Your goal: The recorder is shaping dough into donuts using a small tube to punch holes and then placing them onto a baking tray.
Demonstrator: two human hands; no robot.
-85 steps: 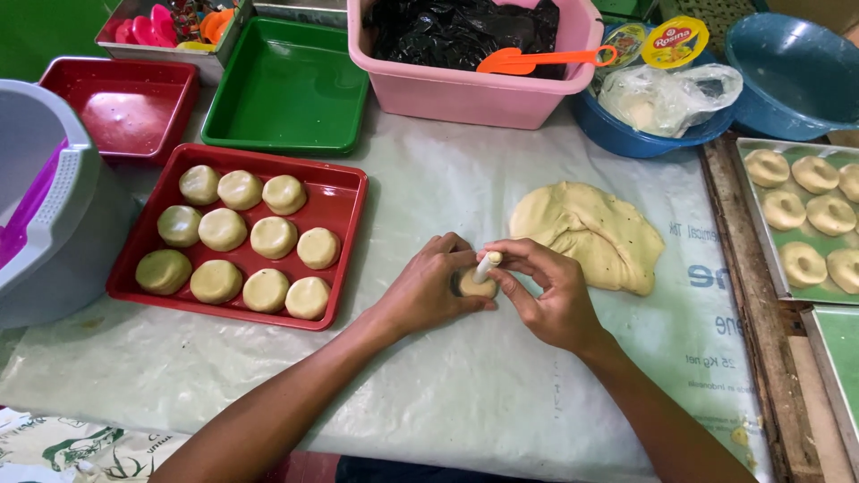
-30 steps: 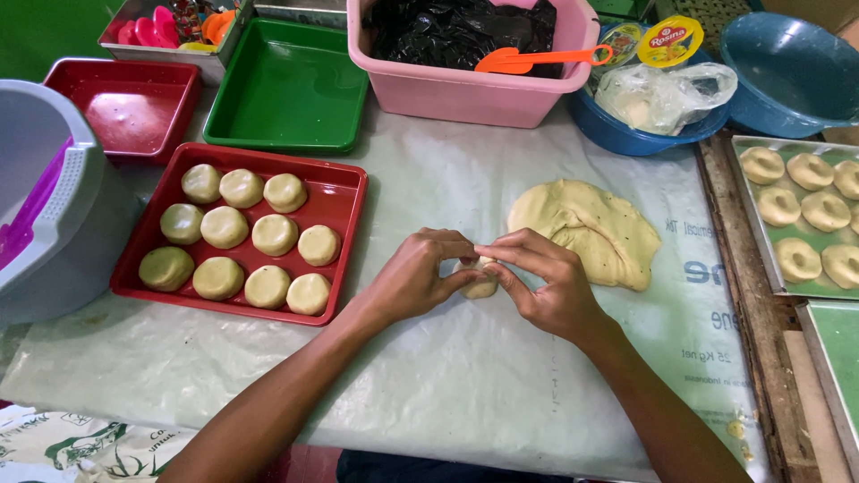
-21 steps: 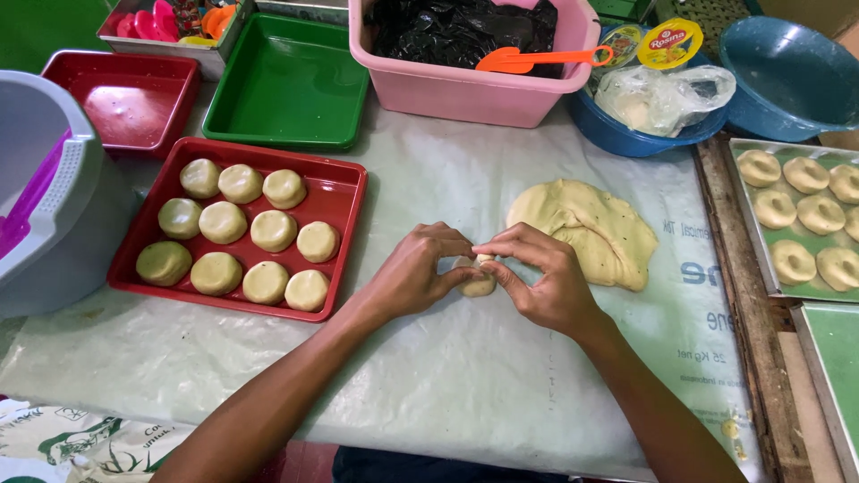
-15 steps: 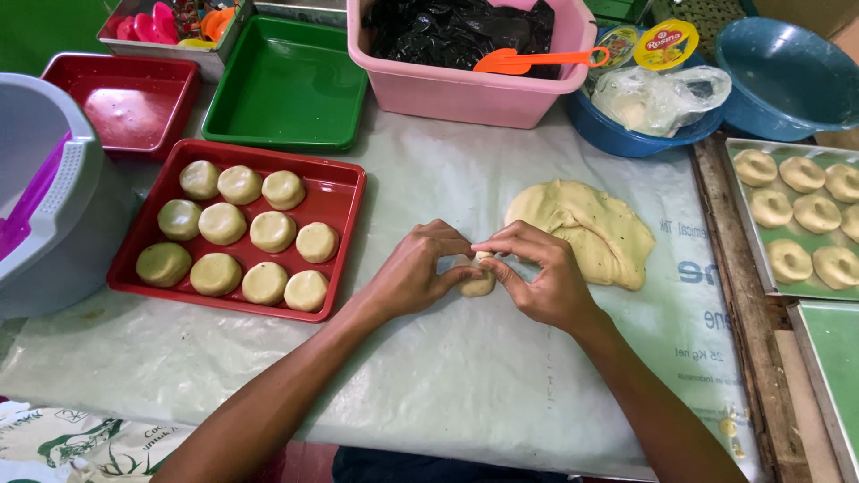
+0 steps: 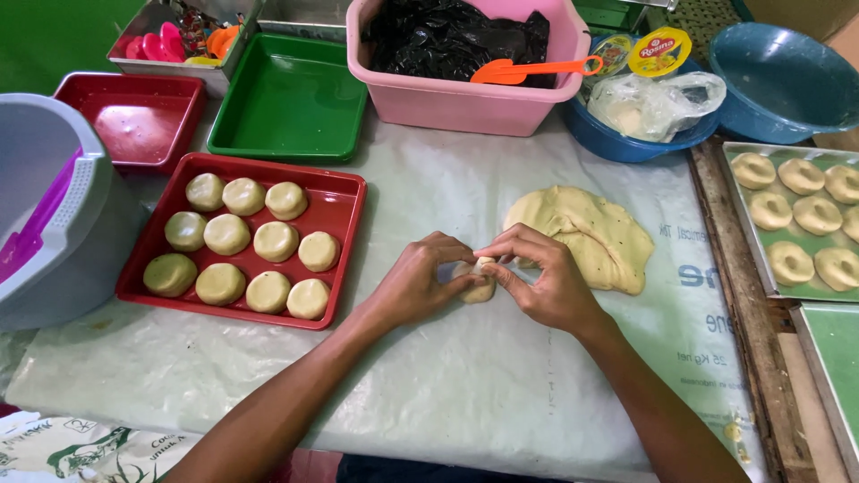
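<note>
Both hands meet over the pale plastic sheet (image 5: 465, 394) that covers the table, and between them is a small piece of dough (image 5: 477, 284). The piece is light yellow, soft and matte, about round below, and on top it is pulled up into a small whitish tip. The left hand (image 5: 419, 282) cups it from the side with the fingers curled together around it. The right hand (image 5: 546, 279) pinches the tip between thumb and forefinger, and the other fingers are bent close behind. The piece sits just above the sheet; if it touches the sheet, I cannot tell.

Just beside the right hand lies a big flat lump of dough (image 5: 586, 234) of the same yellow colour, with small dark specks. To the left, a red tray (image 5: 344, 192) holds ten round, flattened dough balls (image 5: 250, 246) in three rows. At the right edge, a metal tray (image 5: 743, 215) carries ring-shaped dough pieces (image 5: 805, 219).
</note>
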